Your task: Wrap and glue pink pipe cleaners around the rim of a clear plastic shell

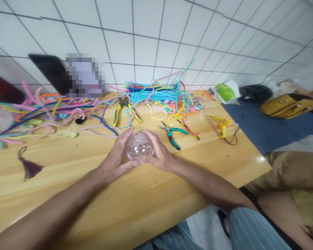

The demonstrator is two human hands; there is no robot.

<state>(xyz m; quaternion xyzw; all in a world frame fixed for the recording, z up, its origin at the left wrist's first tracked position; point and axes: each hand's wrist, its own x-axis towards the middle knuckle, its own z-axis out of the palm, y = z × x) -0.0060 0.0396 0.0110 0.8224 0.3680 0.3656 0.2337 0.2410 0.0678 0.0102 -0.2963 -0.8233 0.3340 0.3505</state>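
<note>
Both of my hands are cupped around a clear, round, shiny globe [139,146] with a pinkish-purple rim at its lower edge. My left hand [118,156] curves along its left side, thumb at the near edge. From the right, my right hand [160,152] wraps it the same way, its thumb close to the left one. The globe is low over the wooden table [114,208]; whether it rests on the wood I cannot tell. Just beyond lie teal-handled needle-nose pliers [172,133] and yellow-and-green-handled pliers [122,107].
Bundles of blue pipe cleaners [153,96] and loose coloured ones [41,111] line the wall side. A dark tassel [30,165] lies left. A yellow glue gun [223,125] with a cord stands right. Another person's leg [289,170] is beside the table, near a yellow bag [287,106].
</note>
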